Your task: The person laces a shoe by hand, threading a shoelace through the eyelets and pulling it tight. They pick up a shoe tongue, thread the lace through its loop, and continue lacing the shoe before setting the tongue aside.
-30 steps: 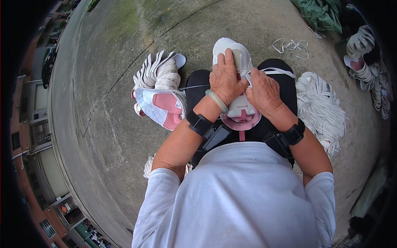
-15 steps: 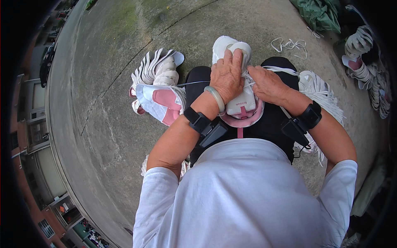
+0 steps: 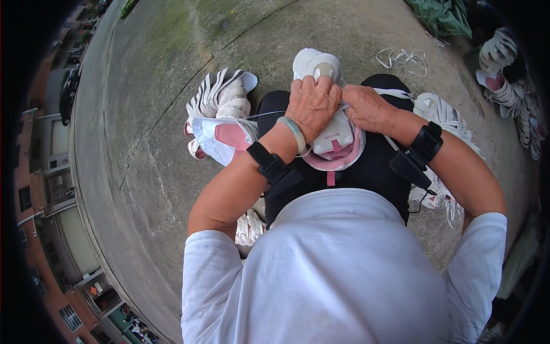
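Observation:
Across my lap lies a white shoe upper [image 3: 344, 127] with a pink lining, its toe pointing away from me and its tongue showing at the near end. My left hand [image 3: 313, 106] is curled over its middle, knuckles up, gripping it at the lacing. Close beside it, my right hand [image 3: 368, 108] pinches a white shoelace [image 3: 344, 106] at the upper's right edge. The fingertips of both hands are partly hidden. A thin cord stretches leftward from under my left wrist to a nested stack of uppers.
Stacked white and pink uppers [image 3: 220, 100] lie on the concrete at my left. A bundle of white laces [image 3: 441, 114] hangs by my right knee. Loose lace [image 3: 403, 59] lies ahead on the ground. More stacked uppers [image 3: 497, 54] and a green sack [image 3: 441, 17] are at far right.
My left hand has drawn back from the toe, and its fingers have curled in over the lacing. My right hand has shifted slightly up and left, closer to it.

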Demonstrator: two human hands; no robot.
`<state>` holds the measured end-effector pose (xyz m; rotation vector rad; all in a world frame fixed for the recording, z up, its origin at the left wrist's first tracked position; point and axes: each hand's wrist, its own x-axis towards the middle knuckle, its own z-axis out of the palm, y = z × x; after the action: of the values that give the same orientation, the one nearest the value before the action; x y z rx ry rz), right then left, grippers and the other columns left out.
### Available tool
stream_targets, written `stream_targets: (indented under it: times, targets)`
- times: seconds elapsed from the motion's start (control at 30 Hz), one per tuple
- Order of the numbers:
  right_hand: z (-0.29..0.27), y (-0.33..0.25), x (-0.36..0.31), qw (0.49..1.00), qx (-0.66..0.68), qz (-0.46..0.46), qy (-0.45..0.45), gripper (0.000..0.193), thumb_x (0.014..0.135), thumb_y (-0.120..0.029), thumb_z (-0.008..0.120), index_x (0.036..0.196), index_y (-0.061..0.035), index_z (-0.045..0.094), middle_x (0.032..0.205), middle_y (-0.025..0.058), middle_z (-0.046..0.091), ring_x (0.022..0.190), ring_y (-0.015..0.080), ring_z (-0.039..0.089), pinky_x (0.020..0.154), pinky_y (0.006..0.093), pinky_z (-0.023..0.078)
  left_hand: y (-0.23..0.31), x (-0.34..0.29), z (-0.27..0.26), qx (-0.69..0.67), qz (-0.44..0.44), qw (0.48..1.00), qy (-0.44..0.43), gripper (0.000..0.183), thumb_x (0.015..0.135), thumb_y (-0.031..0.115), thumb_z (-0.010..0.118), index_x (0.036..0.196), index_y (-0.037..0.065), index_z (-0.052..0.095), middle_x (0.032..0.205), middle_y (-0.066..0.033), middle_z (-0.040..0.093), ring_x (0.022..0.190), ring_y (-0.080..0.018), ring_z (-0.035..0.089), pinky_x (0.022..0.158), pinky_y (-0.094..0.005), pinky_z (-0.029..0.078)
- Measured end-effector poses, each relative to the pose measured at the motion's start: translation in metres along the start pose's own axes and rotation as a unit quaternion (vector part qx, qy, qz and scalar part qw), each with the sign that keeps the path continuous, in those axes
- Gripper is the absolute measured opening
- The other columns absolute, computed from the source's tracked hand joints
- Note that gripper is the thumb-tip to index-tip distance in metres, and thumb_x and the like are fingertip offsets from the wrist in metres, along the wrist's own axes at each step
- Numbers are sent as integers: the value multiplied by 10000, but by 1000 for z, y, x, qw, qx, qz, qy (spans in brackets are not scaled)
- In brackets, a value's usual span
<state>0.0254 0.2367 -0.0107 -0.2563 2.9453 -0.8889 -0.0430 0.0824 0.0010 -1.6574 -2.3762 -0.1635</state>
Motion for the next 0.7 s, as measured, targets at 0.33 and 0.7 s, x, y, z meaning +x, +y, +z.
stream_targets:
  times: [0.33, 0.7]
  targets:
    - [1, 20, 20, 999, 46, 2, 24, 174, 695, -60, 482, 806, -7, 605, 805, 233, 612, 828, 400, 587, 761, 427, 471, -14, 18, 9, -9, 6, 995, -103, 117, 794, 159, 515, 863, 71, 550, 848, -96, 535, 721, -270, 613, 592, -399, 480]
    - [7, 6, 1, 977, 158, 110, 92, 435, 699, -141, 527, 1109, 4, 518, 747, 190, 608, 726, 353, 600, 686, 399, 475, 5, -2, -3, -35, 5, 995, -90, 142, 777, 146, 536, 877, 45, 546, 794, -114, 570, 673, -267, 624, 520, -373, 490]
